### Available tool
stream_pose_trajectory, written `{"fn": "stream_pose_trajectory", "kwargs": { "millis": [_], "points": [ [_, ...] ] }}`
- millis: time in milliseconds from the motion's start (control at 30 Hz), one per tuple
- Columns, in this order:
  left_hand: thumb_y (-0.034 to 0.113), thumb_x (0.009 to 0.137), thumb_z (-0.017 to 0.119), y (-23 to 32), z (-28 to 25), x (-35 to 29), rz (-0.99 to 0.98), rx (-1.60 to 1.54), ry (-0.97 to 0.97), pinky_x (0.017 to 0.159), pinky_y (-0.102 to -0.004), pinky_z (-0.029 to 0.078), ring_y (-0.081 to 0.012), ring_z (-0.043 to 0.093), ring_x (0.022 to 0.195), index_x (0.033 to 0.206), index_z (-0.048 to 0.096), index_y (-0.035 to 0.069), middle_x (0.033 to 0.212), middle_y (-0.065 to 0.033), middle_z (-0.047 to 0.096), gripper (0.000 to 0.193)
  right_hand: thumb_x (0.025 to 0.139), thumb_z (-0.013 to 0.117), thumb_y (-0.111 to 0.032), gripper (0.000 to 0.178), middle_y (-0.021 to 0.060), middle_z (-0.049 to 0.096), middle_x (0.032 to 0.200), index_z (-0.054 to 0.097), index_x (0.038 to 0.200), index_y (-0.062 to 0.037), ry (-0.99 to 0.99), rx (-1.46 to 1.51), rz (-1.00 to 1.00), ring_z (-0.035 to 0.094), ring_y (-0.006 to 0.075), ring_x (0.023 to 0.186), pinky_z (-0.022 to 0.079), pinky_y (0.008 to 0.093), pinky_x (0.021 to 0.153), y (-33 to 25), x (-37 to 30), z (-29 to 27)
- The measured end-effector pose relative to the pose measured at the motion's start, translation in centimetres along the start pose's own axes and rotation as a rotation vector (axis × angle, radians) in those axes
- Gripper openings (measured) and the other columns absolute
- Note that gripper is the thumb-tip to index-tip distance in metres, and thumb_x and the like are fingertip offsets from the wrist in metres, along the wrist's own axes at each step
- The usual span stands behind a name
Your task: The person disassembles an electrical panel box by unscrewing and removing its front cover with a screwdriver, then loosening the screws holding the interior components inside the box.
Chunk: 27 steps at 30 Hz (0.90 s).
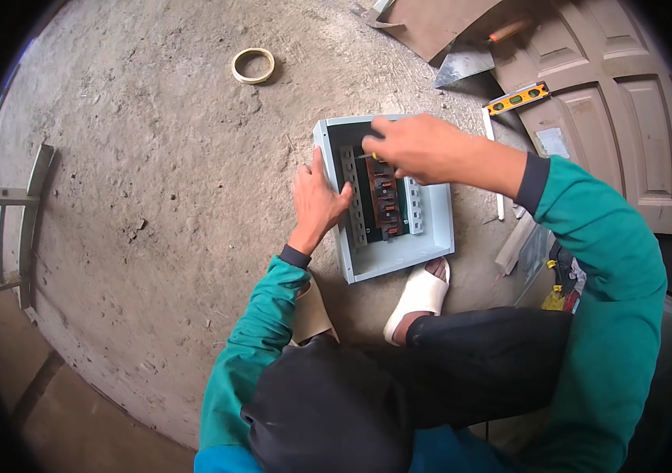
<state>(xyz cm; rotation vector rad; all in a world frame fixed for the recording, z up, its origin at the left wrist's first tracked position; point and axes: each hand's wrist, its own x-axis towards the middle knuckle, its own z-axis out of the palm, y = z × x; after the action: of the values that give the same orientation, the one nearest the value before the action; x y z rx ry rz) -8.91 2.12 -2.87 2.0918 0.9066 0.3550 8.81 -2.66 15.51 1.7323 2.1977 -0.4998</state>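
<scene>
A light grey metal electrical panel box (399, 256) sits on the concrete floor in front of my feet, its open side up. Inside it, a column of dark brown and copper-coloured busbar parts (386, 197) runs between two pale slotted rails (416, 206). My left hand (319, 197) grips the box's left wall, with the thumb over the inner side and the index finger along the edge. Over the upper part of the box, the fingers of my right hand (411, 148) are closed on a small screwdriver (375, 156). Only a bit of its yellow handle and a thin shaft pointing left show.
A tape roll (253, 66) lies beyond the box. To the right are a trowel (464, 65), a yellow spirit level (517, 98) and a panelled door (588, 102). A metal frame (32, 213) stands at far left. Yellow-handled tools (558, 298) lie by my right knee.
</scene>
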Motion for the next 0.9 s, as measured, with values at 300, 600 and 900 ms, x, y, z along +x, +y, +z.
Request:
{"fn": "stream_pose_trajectory", "kwargs": {
  "millis": [300,600,900],
  "points": [
    [0.021,0.068,0.076,1.8,-1.9,4.4,0.189,0.036,0.176,0.076,-0.0415,0.042,-0.0335,0.051,0.087,0.136,0.045,0.01,0.09,-0.0168,0.047,0.076,0.082,0.055,-0.015,0.02,0.0071,0.057,0.063,0.061,0.073,0.0012,-0.263,1.238,1.095,0.054,0.0151,0.044,0.044,0.0301,0.036,1.1,1.9,-1.3],
    [0.017,0.07,0.068,-1.3,0.1,6.3,0.185,-0.087,0.106,0.08,-0.0429,0.045,-0.0352,0.052,0.09,0.137,0.044,0.013,0.095,-0.0192,0.049,0.072,0.079,0.06,-0.019,0.018,0.0079,0.056,0.063,0.061,0.082,-0.0014,-0.119,-0.594,-0.473,0.064,0.0231,0.061,0.051,0.0352,0.053,3.3,1.8,1.2],
    [0.02,0.068,0.068,-1.1,-0.1,5.9,0.119,-0.116,0.097,0.077,-0.0422,0.043,-0.0328,0.05,0.087,0.137,0.044,0.013,0.091,-0.0171,0.046,0.074,0.082,0.064,-0.031,0.035,0.0245,0.066,0.08,0.063,0.089,0.003,-0.108,0.253,0.583,0.066,0.0394,0.079,0.053,0.0472,0.073,1.2,2.8,-1.1]
  ]
}}
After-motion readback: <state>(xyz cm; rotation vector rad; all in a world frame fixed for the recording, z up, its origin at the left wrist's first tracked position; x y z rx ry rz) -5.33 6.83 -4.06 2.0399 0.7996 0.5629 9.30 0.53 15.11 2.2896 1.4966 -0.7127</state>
